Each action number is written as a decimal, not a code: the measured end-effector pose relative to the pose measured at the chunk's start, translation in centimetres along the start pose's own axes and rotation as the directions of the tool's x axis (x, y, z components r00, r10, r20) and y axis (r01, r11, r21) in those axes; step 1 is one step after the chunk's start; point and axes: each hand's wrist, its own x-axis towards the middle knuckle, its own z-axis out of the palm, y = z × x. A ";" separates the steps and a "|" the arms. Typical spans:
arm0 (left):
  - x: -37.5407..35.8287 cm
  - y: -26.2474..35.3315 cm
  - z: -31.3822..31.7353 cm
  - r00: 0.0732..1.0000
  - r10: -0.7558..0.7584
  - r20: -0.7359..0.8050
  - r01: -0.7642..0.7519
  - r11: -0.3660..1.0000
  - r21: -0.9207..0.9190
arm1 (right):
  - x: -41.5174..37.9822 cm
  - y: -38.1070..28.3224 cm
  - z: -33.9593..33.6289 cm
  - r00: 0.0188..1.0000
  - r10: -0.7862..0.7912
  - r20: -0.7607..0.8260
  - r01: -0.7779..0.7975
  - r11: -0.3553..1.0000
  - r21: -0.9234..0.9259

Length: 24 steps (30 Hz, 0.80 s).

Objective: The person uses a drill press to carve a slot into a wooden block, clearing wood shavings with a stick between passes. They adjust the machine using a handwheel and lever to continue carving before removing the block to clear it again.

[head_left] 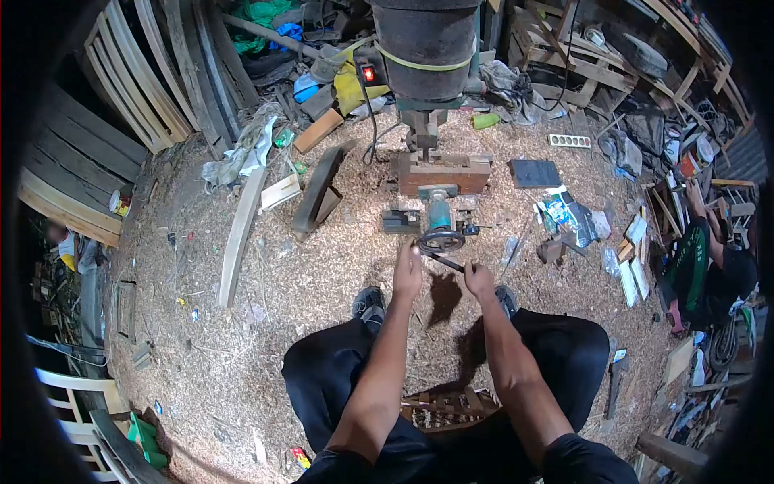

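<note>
My left hand (408,273) is closed at the left rim of a dark handwheel (442,242), with its thumb up. My right hand (479,280) is wrapped round the end of a dark lever rod (448,264), which slants up toward the wheel. Behind the wheel is a green vise-like clamp (439,211). A block of reddish wood (447,176) sits beyond it, under the machine's tool (425,141). Above stands the machine's large dark motor housing (426,52), with a yellow band round it and a switch (368,74) glowing red.
Wood chips cover the floor. Curved wooden pieces (242,238) and a dark timber (319,189) lie to the left. At right are a dark flat block (534,173), a power strip (570,141) and a plastic packet (568,216). Another person (705,270) is at the far right.
</note>
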 end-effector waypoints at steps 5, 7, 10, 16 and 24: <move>2.6 4.5 1.7 0.984 0.104 0.145 -0.114 0.992 0.060 | 1.4 0.0 -0.4 0.955 0.137 0.263 -0.133 0.991 -0.033; 2.7 4.4 3.0 0.995 0.009 0.096 -0.030 0.976 0.218 | 0.9 -1.2 -1.0 0.964 0.145 0.222 -0.118 0.985 -0.129; 3.0 4.5 3.1 0.997 0.029 0.071 -0.042 0.982 0.182 | 1.1 -2.0 -1.4 0.959 0.159 0.233 -0.125 0.980 -0.153; 2.7 4.7 2.9 0.996 0.013 0.088 -0.033 0.973 0.229 | 0.9 -1.5 -1.0 0.953 0.162 0.257 -0.117 0.976 -0.183; 2.7 4.4 2.8 0.994 0.051 0.099 -0.066 0.985 0.157 | 1.8 0.4 1.2 0.977 0.091 0.193 -0.056 0.982 -0.183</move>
